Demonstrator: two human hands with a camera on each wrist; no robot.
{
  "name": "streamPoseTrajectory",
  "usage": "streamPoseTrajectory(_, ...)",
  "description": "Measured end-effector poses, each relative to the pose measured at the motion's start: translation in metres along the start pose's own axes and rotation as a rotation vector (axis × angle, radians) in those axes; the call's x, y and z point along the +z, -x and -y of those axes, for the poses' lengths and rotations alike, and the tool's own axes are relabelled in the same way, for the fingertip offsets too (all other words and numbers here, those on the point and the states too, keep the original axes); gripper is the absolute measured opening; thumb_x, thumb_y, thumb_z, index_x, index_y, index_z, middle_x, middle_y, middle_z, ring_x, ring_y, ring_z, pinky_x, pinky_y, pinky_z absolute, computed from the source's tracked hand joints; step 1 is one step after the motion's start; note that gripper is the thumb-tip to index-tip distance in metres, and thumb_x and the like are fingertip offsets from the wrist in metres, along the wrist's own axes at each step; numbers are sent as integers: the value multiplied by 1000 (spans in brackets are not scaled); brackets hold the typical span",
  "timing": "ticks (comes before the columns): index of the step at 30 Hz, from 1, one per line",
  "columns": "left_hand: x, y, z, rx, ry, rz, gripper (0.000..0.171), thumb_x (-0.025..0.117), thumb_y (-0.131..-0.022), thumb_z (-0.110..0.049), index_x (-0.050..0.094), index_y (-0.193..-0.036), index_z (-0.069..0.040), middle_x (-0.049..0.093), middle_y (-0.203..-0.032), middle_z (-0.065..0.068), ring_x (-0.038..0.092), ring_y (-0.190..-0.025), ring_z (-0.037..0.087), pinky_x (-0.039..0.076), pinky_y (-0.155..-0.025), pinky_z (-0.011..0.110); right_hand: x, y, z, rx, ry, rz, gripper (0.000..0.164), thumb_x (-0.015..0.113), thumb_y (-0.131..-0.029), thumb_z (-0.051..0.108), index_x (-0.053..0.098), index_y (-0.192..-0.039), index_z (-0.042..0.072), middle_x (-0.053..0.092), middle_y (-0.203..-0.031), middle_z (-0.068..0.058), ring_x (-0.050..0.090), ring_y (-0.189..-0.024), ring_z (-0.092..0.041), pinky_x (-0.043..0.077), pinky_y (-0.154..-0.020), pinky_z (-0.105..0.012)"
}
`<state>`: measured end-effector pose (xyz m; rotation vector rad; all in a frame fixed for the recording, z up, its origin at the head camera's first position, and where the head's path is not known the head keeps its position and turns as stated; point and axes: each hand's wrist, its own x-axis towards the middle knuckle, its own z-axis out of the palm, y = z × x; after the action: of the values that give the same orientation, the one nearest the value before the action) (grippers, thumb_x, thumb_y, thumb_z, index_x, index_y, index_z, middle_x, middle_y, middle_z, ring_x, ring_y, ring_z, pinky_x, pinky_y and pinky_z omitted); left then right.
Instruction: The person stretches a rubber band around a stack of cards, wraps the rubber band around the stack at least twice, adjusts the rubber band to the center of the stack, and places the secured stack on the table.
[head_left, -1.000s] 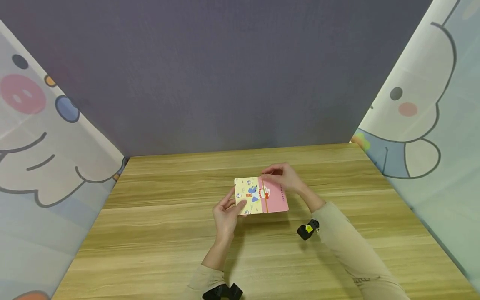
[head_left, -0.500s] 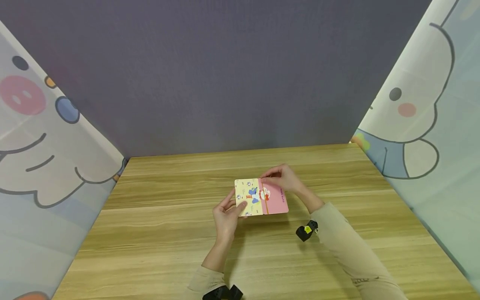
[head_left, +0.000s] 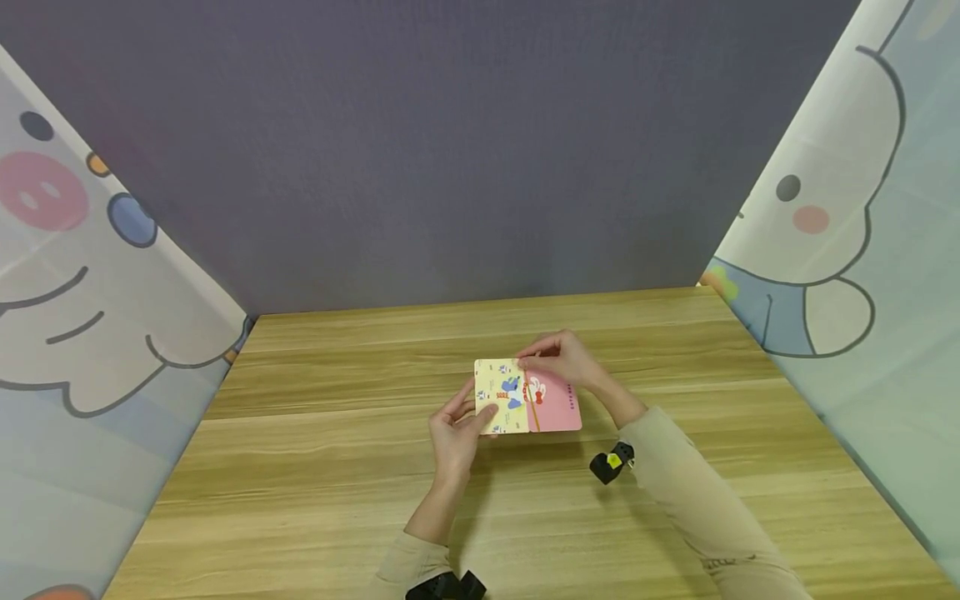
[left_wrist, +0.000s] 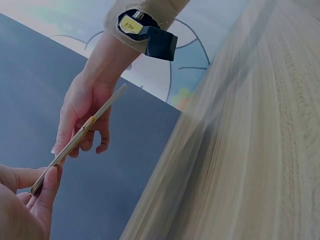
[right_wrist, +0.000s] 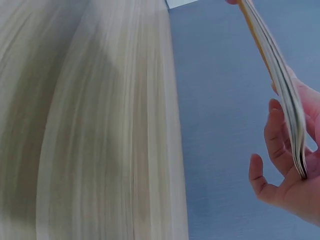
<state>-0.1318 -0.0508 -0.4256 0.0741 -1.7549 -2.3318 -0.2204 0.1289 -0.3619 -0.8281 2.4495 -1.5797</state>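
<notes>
A small notebook (head_left: 557, 407) with a half-yellow, half-pink cartoon cover is held above the table, an orange elastic band crossing its front. My left hand (head_left: 453, 432) pinches its left side near the lower corner, thumb on the cover and fingers behind. At the top edge, beside the band, my right hand (head_left: 567, 360) pinches with thumb and fingertips. The left wrist view shows the notebook (left_wrist: 109, 102) edge-on, the band wrapped round it. In the right wrist view its page edges (right_wrist: 287, 95) run past the right hand (right_wrist: 295, 170); the back cover is hidden.
Beneath the hands lies a wood-grain table (head_left: 315, 467). A dark grey panel (head_left: 465, 150) rises behind it, with cartoon-printed sheets (head_left: 847, 417) at both sides. Black wrist devices (head_left: 611, 463) sit at the sleeves.
The notebook and both hands have shifted very slightly right and lower in the head view. Both grips stay much the same; the view itself has drifted a little.
</notes>
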Motion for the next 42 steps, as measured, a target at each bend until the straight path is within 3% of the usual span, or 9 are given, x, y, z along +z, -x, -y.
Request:
streamPoseTrajectory(6,-1,0,-2,6,-2,-30,51,68,-73,7,52,-120,2,62,-85,25,64,-59,18,54,-54,49,-2,5,14,1,45,-83,17,64,-80,2,66,-94,-7,63,-88,-19,57,-76,-26,50,-62,-21)
streamPoseTrajectory(13,-5,-5,12,106,30,-32,51,69,-71,5,52,-119,3,65,-81,18,64,-59,18,54,-49,45,-3,10,23,-47,20,-197,17,64,-79,-1,64,-94,-9,62,-94,-23,57,-86,-33,52,-77,-42)
streamPoseTrajectory(18,-7,-6,10,101,37,-41,51,69,-71,6,52,-120,3,64,-82,21,64,-58,18,56,-46,33,0,20,25,-17,-9,-279,17,62,-81,0,64,-95,-8,63,-94,-21,58,-84,-29,54,-74,-31)
streamPoseTrajectory(24,-7,-4,-4,23,11,-70,53,68,-72,9,50,-121,4,62,-85,26,64,-59,19,56,-49,39,8,35,25,39,-126,-346,21,62,-83,4,62,-99,-9,63,-97,-20,60,-81,-19,53,-65,-19)
streamPoseTrajectory(26,-8,-5,-5,23,21,-69,53,68,-71,8,50,-121,3,62,-84,26,64,-59,18,56,-50,39,12,39,14,20,-171,-378,22,63,-82,7,63,-99,-7,63,-98,-17,60,-79,-15,54,-65,-21)
streamPoseTrajectory(31,-11,-7,-3,97,48,-60,53,68,-72,8,50,-121,4,63,-81,23,65,-61,20,56,-47,34,27,37,-84,-101,-308,-430,21,65,-81,13,67,-100,5,65,-96,-11,61,-78,-20,55,-64,-25)
streamPoseTrajectory(33,-17,-15,17,151,46,-48,53,69,-73,4,50,-122,2,65,-82,19,65,-62,21,56,-45,32,35,37,-125,-112,-332,-440,21,65,-82,13,66,-102,6,65,-96,-11,62,-78,-22,56,-63,-26)
streamPoseTrajectory(38,-37,-40,76,213,53,-28,55,72,-73,-5,52,-124,-9,66,-85,13,65,-65,22,55,-43,31,56,48,-148,-25,-399,-474,22,66,-81,15,66,-101,5,63,-97,-14,62,-79,-29,57,-63,-34)
streamPoseTrajectory(42,-29,-29,45,208,100,-40,55,70,-72,2,50,-123,-1,66,-82,16,65,-63,21,55,-41,29,64,60,-129,-29,-433,-427,19,63,-83,11,65,-99,2,64,-94,-14,62,-78,-28,57,-65,-32)
